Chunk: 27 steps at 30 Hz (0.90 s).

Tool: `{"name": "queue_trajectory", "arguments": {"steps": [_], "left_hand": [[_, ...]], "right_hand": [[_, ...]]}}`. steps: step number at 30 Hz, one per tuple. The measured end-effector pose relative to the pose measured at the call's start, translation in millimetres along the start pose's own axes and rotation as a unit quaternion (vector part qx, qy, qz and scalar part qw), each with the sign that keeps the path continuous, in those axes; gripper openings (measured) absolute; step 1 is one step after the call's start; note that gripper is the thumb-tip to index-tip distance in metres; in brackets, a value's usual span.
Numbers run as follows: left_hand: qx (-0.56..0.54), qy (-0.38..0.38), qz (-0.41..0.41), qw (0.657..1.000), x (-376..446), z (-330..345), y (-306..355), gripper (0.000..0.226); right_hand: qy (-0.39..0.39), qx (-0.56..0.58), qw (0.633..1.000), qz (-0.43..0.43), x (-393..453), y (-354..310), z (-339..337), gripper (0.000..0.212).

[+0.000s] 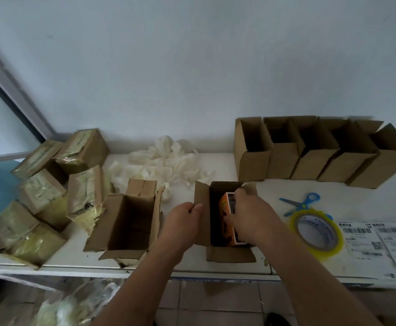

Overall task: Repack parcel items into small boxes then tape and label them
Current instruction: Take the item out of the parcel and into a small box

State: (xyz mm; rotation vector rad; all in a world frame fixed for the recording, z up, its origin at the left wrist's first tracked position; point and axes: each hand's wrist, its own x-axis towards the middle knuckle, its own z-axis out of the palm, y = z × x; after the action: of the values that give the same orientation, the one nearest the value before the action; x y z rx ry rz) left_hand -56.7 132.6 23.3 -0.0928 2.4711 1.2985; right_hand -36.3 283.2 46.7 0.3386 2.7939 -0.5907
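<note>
An orange product box [227, 222] stands inside the small open carton [225, 254], its long axis running from the person toward the wall, one long edge uppermost. The right hand [251, 217] reaches in palm-down, fingers curled over the box's right side and gripping it. The left hand [183, 220] pinches the carton's left flap between thumb and fingers, just left of the box.
</note>
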Motion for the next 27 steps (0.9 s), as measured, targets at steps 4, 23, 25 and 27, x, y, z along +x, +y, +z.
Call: {"name": "queue_trajectory", "arguments": {"steps": [4, 23, 25, 27], "left_hand": [[-0.016, -0.009, -0.011, 1.000, -3, 0, -3, 0.027], [0.000, -0.011, -0.002, 1.000, -4, -7, -8, 0.027], [-0.004, -0.012, -0.003, 1.000, -3, -8, -9, 0.027], [0.003, -0.012, -0.004, 1.000, -3, -8, -10, 0.027]], "right_hand": [[-0.065, -0.007, 0.998, 0.020, 11, -5, 16, 0.051], [-0.032, -0.003, 0.999, 0.004, 15, -11, 30, 0.039], [-0.041, 0.000, 0.999, 0.006, 16, -12, 31, 0.039], [-0.045, -0.001, 0.999, 0.009, 16, -12, 30, 0.039]]}}
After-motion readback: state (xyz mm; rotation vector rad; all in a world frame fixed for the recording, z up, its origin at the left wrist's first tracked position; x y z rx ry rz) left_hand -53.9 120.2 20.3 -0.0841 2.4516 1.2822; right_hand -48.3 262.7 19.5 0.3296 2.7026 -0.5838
